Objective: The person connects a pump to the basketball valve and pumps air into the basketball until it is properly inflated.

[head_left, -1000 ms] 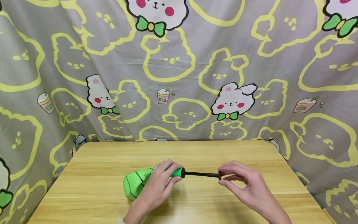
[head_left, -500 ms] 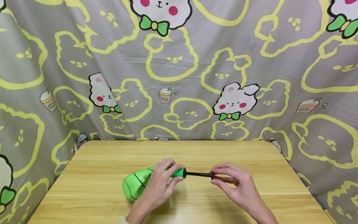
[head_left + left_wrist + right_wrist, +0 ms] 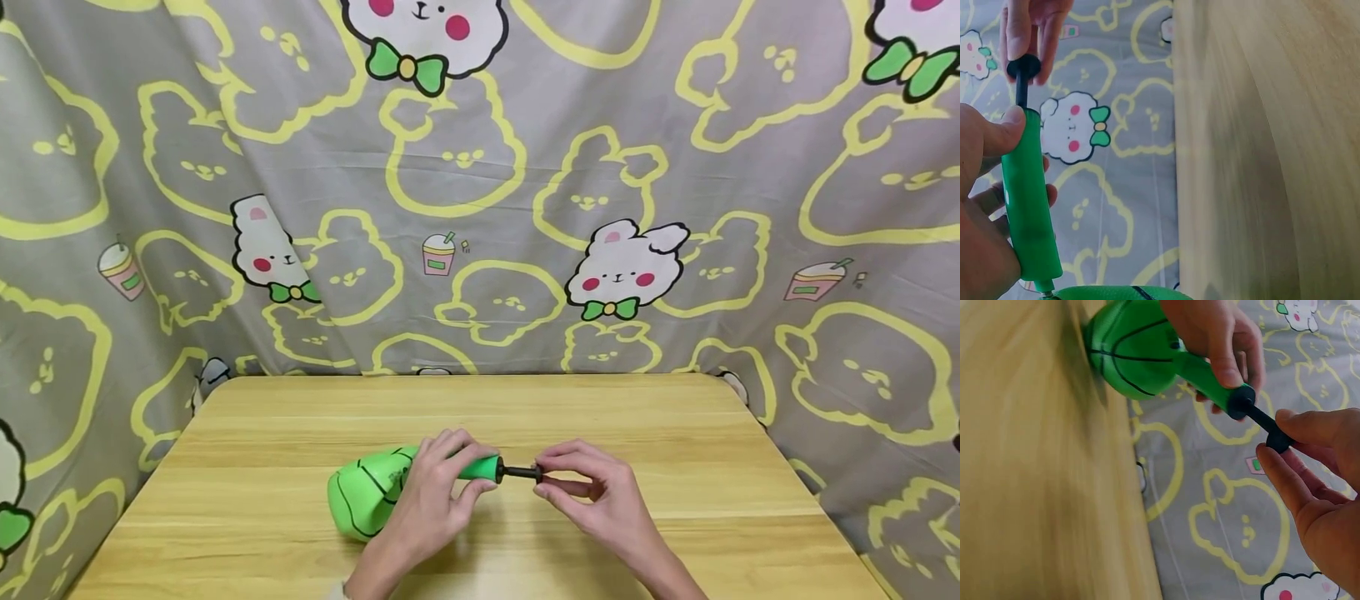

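Observation:
My left hand (image 3: 435,496) grips the green barrel of a small hand pump (image 3: 1030,200), thumb near its black collar. With thumb and fingertips my right hand (image 3: 600,492) pinches the round black end of the plunger (image 3: 1266,422); a short length of the black rod shows between collar and end. Beyond the left hand lies a green ball (image 3: 360,496) with black lines, partly dented and half hidden by that hand. In the left wrist view a thin metal needle (image 3: 1049,292) joins the pump's tip to the ball.
A light wooden table (image 3: 480,408) lies beneath the hands and the ball. Behind it and along both sides hangs a grey curtain (image 3: 495,208) with yellow outlines and white cartoon animals.
My right hand has moved left, pushing the plunger further into the barrel, so less rod shows. The left hand keeps its grip, and the ball stays nearly in place.

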`<action>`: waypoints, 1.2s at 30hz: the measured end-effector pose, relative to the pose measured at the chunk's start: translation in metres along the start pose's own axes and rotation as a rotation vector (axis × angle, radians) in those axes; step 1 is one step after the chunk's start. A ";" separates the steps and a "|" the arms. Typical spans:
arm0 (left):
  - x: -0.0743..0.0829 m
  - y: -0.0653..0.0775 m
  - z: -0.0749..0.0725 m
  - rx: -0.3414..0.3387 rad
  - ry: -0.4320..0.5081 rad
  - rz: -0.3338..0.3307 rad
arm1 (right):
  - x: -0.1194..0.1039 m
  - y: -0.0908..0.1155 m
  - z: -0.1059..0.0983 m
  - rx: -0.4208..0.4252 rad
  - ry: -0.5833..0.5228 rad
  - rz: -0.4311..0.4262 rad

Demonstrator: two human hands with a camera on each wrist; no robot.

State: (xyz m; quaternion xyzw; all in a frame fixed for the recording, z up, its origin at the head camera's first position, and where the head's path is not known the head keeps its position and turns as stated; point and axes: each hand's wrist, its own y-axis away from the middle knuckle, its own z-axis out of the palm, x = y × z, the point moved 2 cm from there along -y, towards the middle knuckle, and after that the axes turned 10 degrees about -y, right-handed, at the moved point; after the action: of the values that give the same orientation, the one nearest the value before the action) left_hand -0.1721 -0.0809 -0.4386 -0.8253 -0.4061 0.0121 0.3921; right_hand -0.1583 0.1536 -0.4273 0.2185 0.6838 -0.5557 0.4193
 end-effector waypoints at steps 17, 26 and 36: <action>0.002 0.003 0.004 -0.125 -0.067 -0.013 | 0.013 0.006 0.018 0.086 0.012 0.121; 0.001 0.003 0.005 -0.093 -0.009 -0.012 | 0.008 0.003 0.015 0.062 -0.010 0.184; -0.001 0.000 0.001 -0.046 0.094 -0.057 | -0.007 0.000 0.006 0.038 0.006 0.187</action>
State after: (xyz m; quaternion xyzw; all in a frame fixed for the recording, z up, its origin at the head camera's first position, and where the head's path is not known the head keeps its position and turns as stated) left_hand -0.1731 -0.0810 -0.4389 -0.8218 -0.4108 -0.0474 0.3919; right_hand -0.1529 0.1494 -0.4221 0.2908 0.6510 -0.5265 0.4630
